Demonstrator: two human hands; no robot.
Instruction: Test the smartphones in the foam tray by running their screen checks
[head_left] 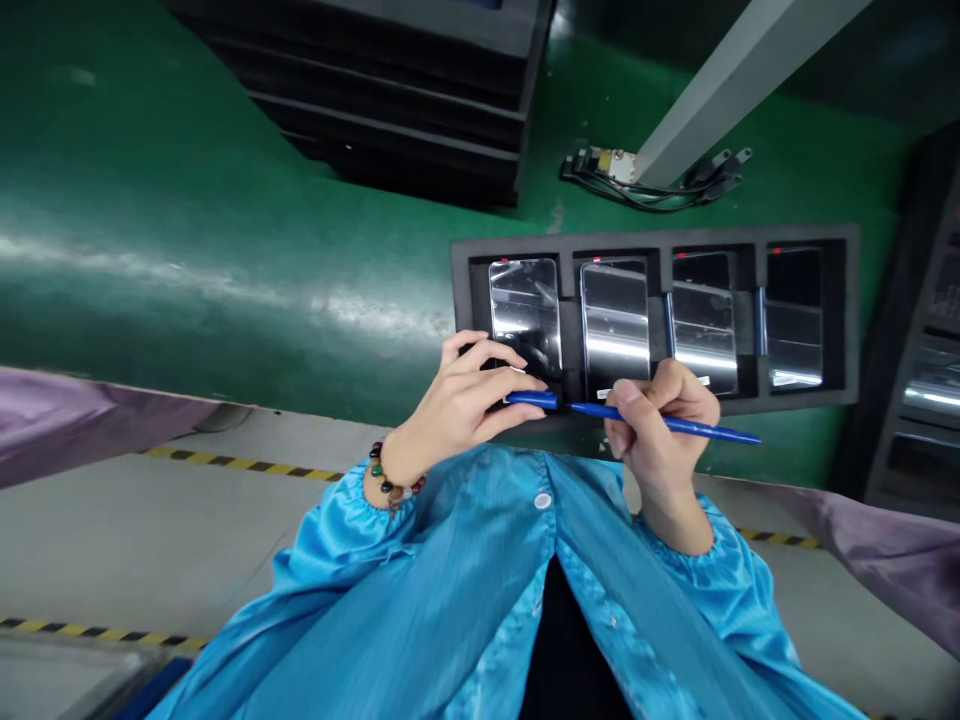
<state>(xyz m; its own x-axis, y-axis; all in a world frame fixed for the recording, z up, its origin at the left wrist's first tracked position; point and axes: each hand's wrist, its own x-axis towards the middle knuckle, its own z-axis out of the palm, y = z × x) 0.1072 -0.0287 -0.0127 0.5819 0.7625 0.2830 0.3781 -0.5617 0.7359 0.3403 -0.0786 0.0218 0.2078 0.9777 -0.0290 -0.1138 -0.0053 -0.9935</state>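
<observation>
A dark foam tray (652, 238) lies on the green table, with glossy phone-like panels standing in its slots; the leftmost panel (525, 310) is nearest my left hand. My left hand (465, 400) is closed in a pinch on a blue pen cap (532, 400) at the tray's near edge. My right hand (660, 420) grips a blue pen (675, 425) that lies level, its tip pointing left towards the cap. A bead bracelet (390, 480) sits on my left wrist. Both arms wear shiny blue sleeves.
A stack of black foam trays (420, 100) stands at the back. A bundle of black cables (645, 180) lies beside a grey post (742, 70). More trays with panels (922, 380) stand at the right. Purple-sleeved arms show at both edges.
</observation>
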